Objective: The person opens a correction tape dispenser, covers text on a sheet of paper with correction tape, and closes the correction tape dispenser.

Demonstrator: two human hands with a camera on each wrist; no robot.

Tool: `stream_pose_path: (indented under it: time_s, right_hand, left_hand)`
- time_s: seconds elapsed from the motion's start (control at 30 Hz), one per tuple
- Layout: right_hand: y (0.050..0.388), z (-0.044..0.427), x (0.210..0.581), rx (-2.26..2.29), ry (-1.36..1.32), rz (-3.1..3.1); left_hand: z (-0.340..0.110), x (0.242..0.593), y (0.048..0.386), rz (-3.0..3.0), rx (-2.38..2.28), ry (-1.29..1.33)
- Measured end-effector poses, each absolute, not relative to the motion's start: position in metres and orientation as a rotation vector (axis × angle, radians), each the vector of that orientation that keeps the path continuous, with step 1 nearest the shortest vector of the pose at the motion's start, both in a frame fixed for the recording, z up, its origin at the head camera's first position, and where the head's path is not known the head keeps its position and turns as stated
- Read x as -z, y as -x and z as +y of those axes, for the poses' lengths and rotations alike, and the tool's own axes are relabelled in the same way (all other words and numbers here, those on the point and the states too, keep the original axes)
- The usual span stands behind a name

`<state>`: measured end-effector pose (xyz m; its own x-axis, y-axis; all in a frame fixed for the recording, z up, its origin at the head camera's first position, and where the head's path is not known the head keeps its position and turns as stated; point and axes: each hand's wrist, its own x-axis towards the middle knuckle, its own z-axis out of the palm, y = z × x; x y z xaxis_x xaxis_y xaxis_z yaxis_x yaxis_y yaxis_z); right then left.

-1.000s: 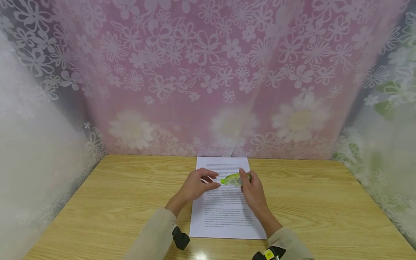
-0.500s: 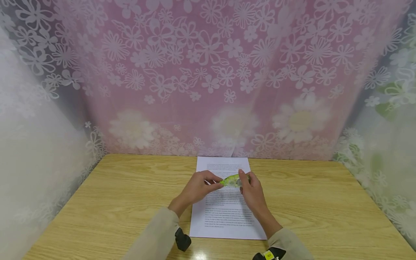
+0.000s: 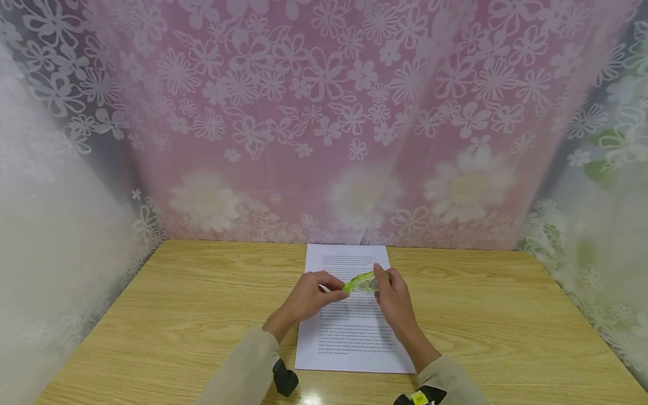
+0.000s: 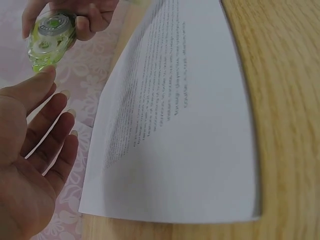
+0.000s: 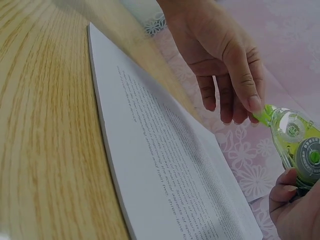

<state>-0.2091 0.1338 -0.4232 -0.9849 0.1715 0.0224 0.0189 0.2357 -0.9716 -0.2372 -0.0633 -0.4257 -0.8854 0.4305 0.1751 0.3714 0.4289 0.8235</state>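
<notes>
Left hand [image 3: 310, 295] pinches the bright green tip of a clear-and-green correction tape dispenser [image 3: 361, 282] between thumb and forefinger, its remaining fingers loosely bent, while the right hand [image 3: 394, 298] grips the dispenser's opposite end. The dispenser is held between the two hands, raised clear of the printed paper [image 3: 307, 351], which lies flat on a wood-grain table [image 3: 202, 315]. Both wrists, in beige sleeves [image 3: 243, 365], carry black devices [image 3: 285, 378]; a pink floral curtain [image 3: 324, 124] hangs behind the table's far edge.

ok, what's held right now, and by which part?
A green correction tape: the left hand pinches its bright-green tip; the right hand grips the body's rear.
</notes>
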Motion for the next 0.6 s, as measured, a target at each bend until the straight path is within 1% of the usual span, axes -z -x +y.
stream_pose_path:
  time_s: [0.4,0.6]
  right_hand:
    - [0.209,0.132,0.424,-1.847,0.178,-2.387]
    - [0.208,0.132,0.424,-1.859,0.187,-2.380]
  left_hand:
    - [-0.062,0.434,0.234,2.588,-1.490,-0.692]
    - [-0.058,0.439,0.232,2.610,-1.526,-0.716]
